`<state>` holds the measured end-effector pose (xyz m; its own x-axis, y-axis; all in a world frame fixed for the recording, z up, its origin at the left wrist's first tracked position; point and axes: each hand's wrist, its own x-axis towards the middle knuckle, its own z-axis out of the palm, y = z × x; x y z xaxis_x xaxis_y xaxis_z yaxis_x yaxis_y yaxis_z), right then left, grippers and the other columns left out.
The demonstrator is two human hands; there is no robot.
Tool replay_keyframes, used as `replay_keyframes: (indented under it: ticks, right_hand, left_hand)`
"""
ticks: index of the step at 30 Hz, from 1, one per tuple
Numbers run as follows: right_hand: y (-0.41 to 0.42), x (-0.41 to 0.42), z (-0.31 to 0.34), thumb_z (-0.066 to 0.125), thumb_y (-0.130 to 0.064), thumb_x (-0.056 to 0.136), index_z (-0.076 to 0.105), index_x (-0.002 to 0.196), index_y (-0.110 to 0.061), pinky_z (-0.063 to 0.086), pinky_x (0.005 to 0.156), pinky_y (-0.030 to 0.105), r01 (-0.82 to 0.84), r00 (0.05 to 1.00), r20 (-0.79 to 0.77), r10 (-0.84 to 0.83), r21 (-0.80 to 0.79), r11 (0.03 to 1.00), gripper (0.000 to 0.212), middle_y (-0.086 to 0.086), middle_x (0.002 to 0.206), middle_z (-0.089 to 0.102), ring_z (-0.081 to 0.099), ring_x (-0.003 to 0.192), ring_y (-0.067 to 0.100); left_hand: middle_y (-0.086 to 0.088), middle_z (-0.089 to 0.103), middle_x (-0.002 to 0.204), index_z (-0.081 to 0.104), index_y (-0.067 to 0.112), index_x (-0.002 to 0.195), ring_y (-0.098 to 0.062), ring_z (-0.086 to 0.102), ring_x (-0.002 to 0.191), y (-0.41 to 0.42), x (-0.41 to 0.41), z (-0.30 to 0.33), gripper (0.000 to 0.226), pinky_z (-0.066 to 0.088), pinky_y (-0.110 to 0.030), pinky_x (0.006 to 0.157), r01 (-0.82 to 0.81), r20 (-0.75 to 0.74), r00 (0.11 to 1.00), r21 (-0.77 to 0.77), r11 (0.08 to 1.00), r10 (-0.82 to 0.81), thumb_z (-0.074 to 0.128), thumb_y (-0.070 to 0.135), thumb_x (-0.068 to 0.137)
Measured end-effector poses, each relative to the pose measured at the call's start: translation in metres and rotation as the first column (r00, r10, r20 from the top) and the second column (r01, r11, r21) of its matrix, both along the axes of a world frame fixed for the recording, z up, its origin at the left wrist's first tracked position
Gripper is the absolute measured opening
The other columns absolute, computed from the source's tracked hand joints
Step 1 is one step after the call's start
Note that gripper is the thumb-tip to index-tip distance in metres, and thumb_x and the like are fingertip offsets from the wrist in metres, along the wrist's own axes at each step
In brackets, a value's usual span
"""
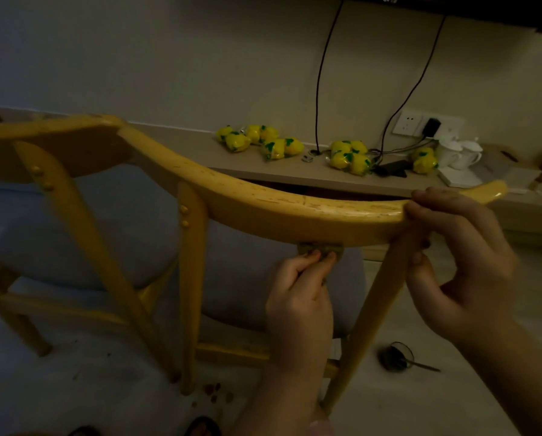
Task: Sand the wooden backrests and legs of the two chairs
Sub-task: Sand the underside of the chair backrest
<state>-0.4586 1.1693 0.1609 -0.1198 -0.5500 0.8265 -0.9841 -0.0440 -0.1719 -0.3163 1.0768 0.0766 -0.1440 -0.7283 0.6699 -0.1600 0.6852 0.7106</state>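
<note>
A yellow wooden chair with a curved backrest [263, 202] and a grey seat cushion [84, 234] stands right in front of me, its back towards me. My left hand [301, 291] pinches a small folded piece of sandpaper [320, 248] and presses it against the underside of the backrest rail. My right hand [452, 247] grips the right end of the rail where the rear leg [373, 309] joins it, fingers over the top. Two slanted spindles [87, 247] run down from the rail. Only one chair is in view.
Behind the chair runs a low shelf [294, 174] with several yellow packets [263, 141], white cups [458, 154], a dark device and cables to a wall socket [426, 125]. A small round dark object [395, 357] lies on the floor at right. Small red crumbs [211, 391] dot the floor.
</note>
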Motion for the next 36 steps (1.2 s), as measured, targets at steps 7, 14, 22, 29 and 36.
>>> replay_keyframes:
  ticks: [7,14,22,29,36]
  right_hand:
    - [0.003,-0.003,-0.001,0.057,-0.014,0.084,0.066,0.122,0.003,0.043,0.107,0.038,-0.018,1.0,0.022,0.018,0.022,1.0,0.043,0.02,0.131,0.059,0.054,0.131,0.032]
    - [0.003,-0.005,-0.003,0.057,-0.014,0.084,0.066,0.123,0.004,0.044,0.107,0.042,-0.039,0.999,0.03,0.039,0.008,0.999,0.044,0.02,0.13,0.058,0.053,0.131,0.032]
    - [0.003,-0.006,-0.002,0.056,-0.013,0.081,0.066,0.124,0.003,0.044,0.107,0.043,-0.058,0.998,0.034,0.058,0.005,0.998,0.047,0.018,0.131,0.059,0.052,0.132,0.029]
    - [0.005,-0.007,0.001,0.056,-0.013,0.08,0.066,0.125,0.003,0.045,0.106,0.045,-0.073,0.997,0.027,0.072,0.034,0.997,0.049,0.016,0.133,0.058,0.052,0.133,0.03]
    - [0.005,-0.009,0.0,0.057,-0.018,0.084,0.064,0.128,0.001,0.043,0.109,0.039,-0.057,0.998,0.001,0.057,0.062,0.996,0.048,0.016,0.135,0.057,0.05,0.135,0.028]
  left_hand:
    - [-0.001,0.069,0.103,0.078,0.013,0.112,-0.011,0.066,0.101,0.017,-0.018,0.02,0.02,0.055,-0.023,0.086,0.054,-0.125,0.99,-0.1,0.994,-0.066,0.061,0.017,0.101]
    - [-0.001,0.07,0.101,0.079,0.016,0.113,-0.016,0.067,0.097,0.026,-0.037,0.005,0.027,0.058,-0.033,0.077,0.11,-0.016,0.994,0.055,0.992,-0.11,0.079,0.006,0.087]
    - [0.008,0.063,0.103,0.076,0.02,0.113,-0.009,0.06,0.097,0.039,-0.055,0.017,0.018,0.054,-0.03,0.077,0.158,-0.093,0.983,-0.008,0.987,-0.158,0.069,0.021,0.096]
    - [0.001,0.07,0.103,0.078,0.016,0.113,-0.011,0.065,0.098,0.028,-0.028,0.026,0.024,0.057,-0.027,0.081,0.109,-0.011,0.994,-0.027,0.994,-0.109,0.063,0.017,0.094]
    - [-0.003,0.072,0.108,0.078,0.013,0.108,-0.006,0.062,0.101,-0.031,0.054,0.035,0.036,0.04,-0.004,0.095,-0.183,0.054,0.981,-0.084,0.979,0.188,0.06,-0.006,0.084]
